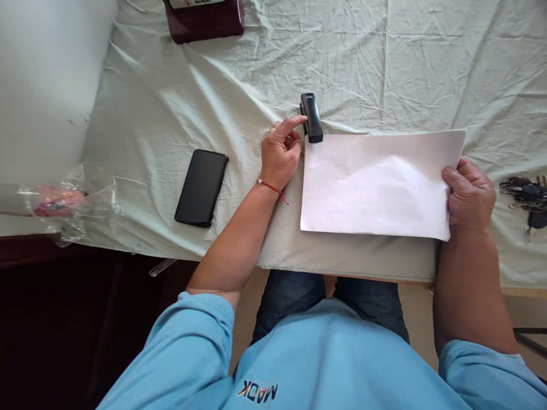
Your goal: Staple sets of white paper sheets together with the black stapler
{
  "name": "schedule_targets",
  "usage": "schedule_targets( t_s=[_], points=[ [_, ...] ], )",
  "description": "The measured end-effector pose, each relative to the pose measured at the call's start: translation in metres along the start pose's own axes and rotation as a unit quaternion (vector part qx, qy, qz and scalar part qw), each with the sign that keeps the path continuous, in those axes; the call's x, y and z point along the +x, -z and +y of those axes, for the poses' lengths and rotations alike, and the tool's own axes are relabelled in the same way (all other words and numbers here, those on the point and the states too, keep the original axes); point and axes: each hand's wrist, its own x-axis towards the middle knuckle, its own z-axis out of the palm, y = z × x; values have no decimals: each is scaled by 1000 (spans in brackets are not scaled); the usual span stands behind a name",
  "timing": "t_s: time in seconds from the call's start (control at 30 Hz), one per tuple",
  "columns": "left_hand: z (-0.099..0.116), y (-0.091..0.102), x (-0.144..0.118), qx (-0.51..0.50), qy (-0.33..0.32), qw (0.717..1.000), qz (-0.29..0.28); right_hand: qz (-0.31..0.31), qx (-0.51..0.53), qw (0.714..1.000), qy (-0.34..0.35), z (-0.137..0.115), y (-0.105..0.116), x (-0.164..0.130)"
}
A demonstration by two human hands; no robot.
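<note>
White paper sheets (pixel 376 185) lie on the pale green tablecloth (pixel 171 97) in front of me. My right hand (pixel 468 196) grips their right edge. A black stapler (pixel 311 117) sits at the paper's top left corner, its front end over that corner. My left hand (pixel 280 151) is beside the stapler, index finger stretched out and touching its side, the other fingers curled. A red string is around that wrist.
A black phone (pixel 201 187) lies face up left of my left hand. A bunch of keys (pixel 527 198) sits at the right edge. A dark red box (pixel 207 20) stands at the far side. Clear plastic wrap with something pink (pixel 57 202) lies at the left.
</note>
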Motion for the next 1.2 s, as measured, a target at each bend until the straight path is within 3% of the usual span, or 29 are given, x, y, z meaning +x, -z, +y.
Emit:
schedule_targets(
  t_s=[0.2,0.7,0.83,1.0,1.2],
  points=[
    [-5,2,2,-20,-44,999,0,-9,12,1000,-5,1,2,-1],
    [-10,2,5,37,-60,997,-27,-16,19,1000,-4,3,5,0],
    [-12,4,5,-12,-80,996,-26,-24,18,1000,-8,5,7,-4],
    [-16,7,5,-67,-48,997,-12,-52,23,998,-14,7,9,-8],
    [-13,7,5,11,-107,994,-23,-58,45,997,4,6,10,-9]
  ],
)
